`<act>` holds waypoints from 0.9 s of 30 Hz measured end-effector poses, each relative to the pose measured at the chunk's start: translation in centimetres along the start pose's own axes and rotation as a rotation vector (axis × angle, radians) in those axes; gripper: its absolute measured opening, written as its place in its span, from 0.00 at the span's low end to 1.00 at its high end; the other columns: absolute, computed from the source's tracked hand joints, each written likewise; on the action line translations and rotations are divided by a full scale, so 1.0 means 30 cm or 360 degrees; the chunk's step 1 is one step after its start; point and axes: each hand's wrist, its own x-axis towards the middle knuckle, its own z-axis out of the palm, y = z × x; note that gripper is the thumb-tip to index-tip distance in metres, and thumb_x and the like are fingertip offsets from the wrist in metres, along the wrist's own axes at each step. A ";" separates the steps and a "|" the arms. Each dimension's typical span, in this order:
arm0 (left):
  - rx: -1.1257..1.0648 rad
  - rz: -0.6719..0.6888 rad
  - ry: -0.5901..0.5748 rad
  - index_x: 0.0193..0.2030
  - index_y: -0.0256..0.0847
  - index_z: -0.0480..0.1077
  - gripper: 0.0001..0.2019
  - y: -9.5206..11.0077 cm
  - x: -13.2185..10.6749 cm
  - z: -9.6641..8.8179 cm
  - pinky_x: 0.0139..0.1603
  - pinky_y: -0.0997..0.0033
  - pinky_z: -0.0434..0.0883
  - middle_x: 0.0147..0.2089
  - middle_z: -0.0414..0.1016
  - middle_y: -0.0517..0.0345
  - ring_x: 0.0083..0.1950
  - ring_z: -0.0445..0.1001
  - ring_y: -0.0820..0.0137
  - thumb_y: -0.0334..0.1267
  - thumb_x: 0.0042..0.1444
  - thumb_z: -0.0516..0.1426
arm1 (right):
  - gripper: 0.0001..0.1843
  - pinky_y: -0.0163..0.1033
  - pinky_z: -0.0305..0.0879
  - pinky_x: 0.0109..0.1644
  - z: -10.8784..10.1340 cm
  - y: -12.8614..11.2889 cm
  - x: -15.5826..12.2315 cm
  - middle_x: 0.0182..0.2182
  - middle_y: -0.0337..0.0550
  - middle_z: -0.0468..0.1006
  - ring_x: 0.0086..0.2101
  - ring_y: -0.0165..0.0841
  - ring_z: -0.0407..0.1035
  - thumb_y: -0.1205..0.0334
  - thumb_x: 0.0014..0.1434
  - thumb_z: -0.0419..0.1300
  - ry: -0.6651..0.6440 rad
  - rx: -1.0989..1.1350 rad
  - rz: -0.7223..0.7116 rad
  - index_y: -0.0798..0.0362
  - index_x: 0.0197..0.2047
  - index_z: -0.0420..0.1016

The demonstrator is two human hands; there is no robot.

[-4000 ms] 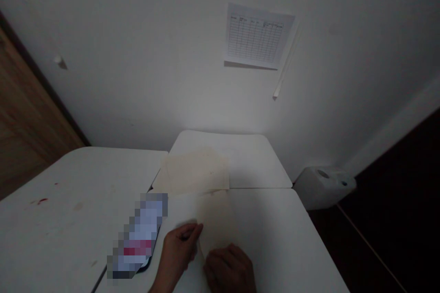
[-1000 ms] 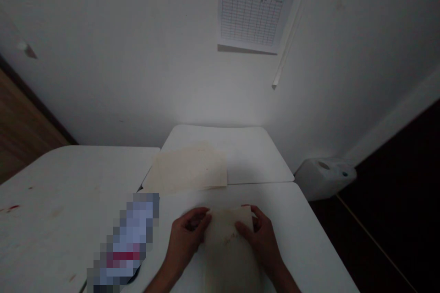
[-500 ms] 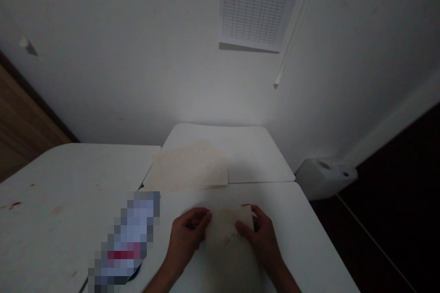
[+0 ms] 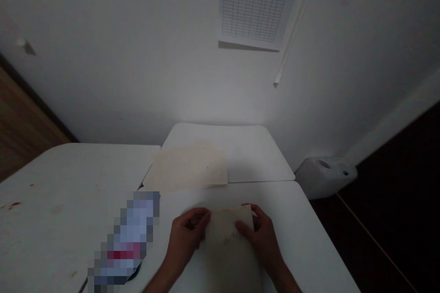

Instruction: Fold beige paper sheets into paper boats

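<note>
Between my hands is a sheet of beige paper [image 4: 230, 261] with small brownish stains, its far edge raised toward me. My left hand [image 4: 187, 231] pinches its far left corner between thumb and fingers. At the far right corner my right hand [image 4: 259, 233] grips it, thumb on the near face and fingers behind. The lower part of the sheet runs out of the bottom of the view. Beyond my hands lie more beige paper sheets [image 4: 189, 169], overlapping flat across the seam between two tables.
White tables [image 4: 309, 247] stand side by side; the left table [image 4: 41, 238] bears red and brown marks. A pixelated object [image 4: 127, 238] lies left of my left hand. A printed chart [image 4: 254, 9] hangs on the wall. A white container [image 4: 326, 176] stands beyond the right edge.
</note>
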 end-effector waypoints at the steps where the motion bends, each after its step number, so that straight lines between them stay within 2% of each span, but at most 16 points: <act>1: 0.0004 0.0005 0.0000 0.33 0.38 0.76 0.17 0.000 0.000 -0.001 0.11 0.81 0.57 0.17 0.70 0.61 0.14 0.62 0.76 0.52 0.47 0.63 | 0.32 0.41 0.71 0.32 0.000 -0.002 0.000 0.33 0.49 0.82 0.31 0.41 0.76 0.47 0.47 0.70 -0.0005 0.0007 0.0003 0.54 0.50 0.67; 11: 0.0023 0.0034 0.0016 0.32 0.37 0.76 0.17 0.016 -0.001 0.002 0.11 0.80 0.57 0.17 0.70 0.62 0.13 0.61 0.77 0.51 0.47 0.63 | 0.29 0.38 0.70 0.31 -0.002 0.004 0.000 0.33 0.47 0.82 0.30 0.39 0.75 0.51 0.48 0.70 -0.0019 0.0031 0.0017 0.53 0.50 0.66; 22: 0.0054 0.0022 0.0008 0.34 0.37 0.76 0.17 -0.011 0.003 -0.002 0.11 0.80 0.58 0.19 0.72 0.61 0.15 0.63 0.76 0.51 0.48 0.63 | 0.31 0.40 0.71 0.32 0.001 0.002 -0.002 0.33 0.49 0.82 0.31 0.40 0.76 0.51 0.48 0.70 -0.0010 0.0035 0.0017 0.54 0.50 0.65; 27: 0.0069 0.0046 0.0011 0.33 0.37 0.76 0.16 0.002 0.001 -0.002 0.11 0.80 0.57 0.18 0.71 0.61 0.14 0.61 0.77 0.51 0.49 0.62 | 0.30 0.40 0.71 0.33 0.000 0.008 0.000 0.34 0.49 0.81 0.32 0.40 0.76 0.51 0.48 0.70 -0.0018 0.0055 0.0002 0.54 0.50 0.66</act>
